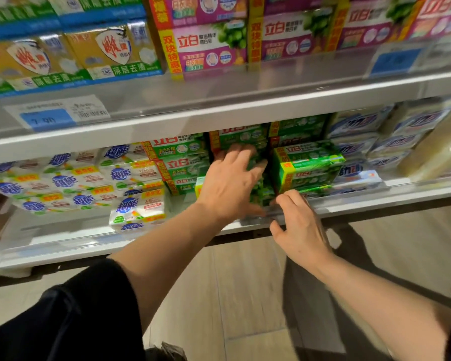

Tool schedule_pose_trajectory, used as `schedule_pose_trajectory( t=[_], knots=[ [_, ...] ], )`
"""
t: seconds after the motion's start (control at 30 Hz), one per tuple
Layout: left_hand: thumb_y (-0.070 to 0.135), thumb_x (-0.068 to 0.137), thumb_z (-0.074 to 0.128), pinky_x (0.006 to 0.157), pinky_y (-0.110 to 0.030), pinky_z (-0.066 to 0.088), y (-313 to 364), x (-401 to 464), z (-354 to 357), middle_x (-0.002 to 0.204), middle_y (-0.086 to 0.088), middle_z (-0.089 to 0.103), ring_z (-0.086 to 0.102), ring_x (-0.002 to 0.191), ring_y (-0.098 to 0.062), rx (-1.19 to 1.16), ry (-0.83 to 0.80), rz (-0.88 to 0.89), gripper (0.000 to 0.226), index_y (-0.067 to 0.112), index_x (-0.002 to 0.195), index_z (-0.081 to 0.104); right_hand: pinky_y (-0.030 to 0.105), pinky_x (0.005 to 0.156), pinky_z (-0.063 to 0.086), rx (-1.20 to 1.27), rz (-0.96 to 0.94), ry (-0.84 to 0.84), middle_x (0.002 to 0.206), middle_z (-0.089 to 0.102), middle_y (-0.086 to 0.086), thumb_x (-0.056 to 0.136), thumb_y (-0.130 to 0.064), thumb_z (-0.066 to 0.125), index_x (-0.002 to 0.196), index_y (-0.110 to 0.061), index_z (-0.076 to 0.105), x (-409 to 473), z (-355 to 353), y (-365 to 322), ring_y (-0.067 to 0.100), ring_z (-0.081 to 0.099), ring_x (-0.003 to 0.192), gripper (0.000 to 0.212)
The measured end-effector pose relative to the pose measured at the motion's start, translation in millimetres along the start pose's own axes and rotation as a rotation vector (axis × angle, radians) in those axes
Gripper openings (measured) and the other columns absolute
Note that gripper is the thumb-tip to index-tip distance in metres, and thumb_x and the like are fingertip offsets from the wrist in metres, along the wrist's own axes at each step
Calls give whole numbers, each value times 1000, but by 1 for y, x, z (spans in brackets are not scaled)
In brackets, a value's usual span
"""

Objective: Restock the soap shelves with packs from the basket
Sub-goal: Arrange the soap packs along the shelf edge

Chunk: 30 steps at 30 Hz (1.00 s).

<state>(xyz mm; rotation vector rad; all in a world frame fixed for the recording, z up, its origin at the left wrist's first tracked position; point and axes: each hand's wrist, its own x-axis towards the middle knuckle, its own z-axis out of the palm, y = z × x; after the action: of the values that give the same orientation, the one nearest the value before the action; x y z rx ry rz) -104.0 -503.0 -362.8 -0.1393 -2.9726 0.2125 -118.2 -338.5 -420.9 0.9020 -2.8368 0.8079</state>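
Note:
Green soap packs (309, 162) are stacked in the middle of the lower shelf (375, 196). My left hand (229, 186) lies spread over the front of one green stack (261, 190), fingers fairly straight and pressing on it, thumb along its bottom edge. My right hand (297, 225) is just right of it at the shelf's front rail, with bent fingertips touching the lowest green packs and the thumb held apart; it holds nothing. The basket is out of view.
White and blue soap packs (89, 181) fill the lower shelf on the left, and more white packs (391, 142) sit at the right. The upper shelf (219, 110) carries gold and pink boxes. Wood-look floor lies below, with a dark object (167, 350) at the bottom edge.

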Motion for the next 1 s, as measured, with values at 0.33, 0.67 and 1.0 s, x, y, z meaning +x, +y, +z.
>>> schedule_pose_trajectory(
  t=[0.33, 0.67, 1.0],
  knots=[
    [34, 70, 82, 91, -35, 52, -5, 16, -21, 123, -2, 63, 61, 109, -20, -526, -14, -149, 73, 16, 135, 52, 30, 72, 40, 36, 92, 2, 107, 53, 7, 78, -8, 68, 107, -7, 59, -7, -10, 11, 27, 56, 94, 30],
    [45, 84, 70, 93, -38, 49, -9, 9, 6, 141, -1, 51, 56, 116, -25, -147, -32, -161, 80, 36, 150, 26, 34, 87, 43, 49, 174, 21, 126, 45, 3, 82, -15, 69, 131, -18, 43, 6, -24, 20, 25, 50, 112, 55],
    [21, 78, 79, 103, -41, 39, 1, -46, -28, 133, -12, 56, 53, 120, -31, -261, 96, -220, 69, 9, 139, 49, 38, 92, 44, -223, 135, -481, 130, 49, 8, 86, -25, 64, 128, -14, 44, -1, -108, 13, 27, 47, 120, 48]
  ],
)
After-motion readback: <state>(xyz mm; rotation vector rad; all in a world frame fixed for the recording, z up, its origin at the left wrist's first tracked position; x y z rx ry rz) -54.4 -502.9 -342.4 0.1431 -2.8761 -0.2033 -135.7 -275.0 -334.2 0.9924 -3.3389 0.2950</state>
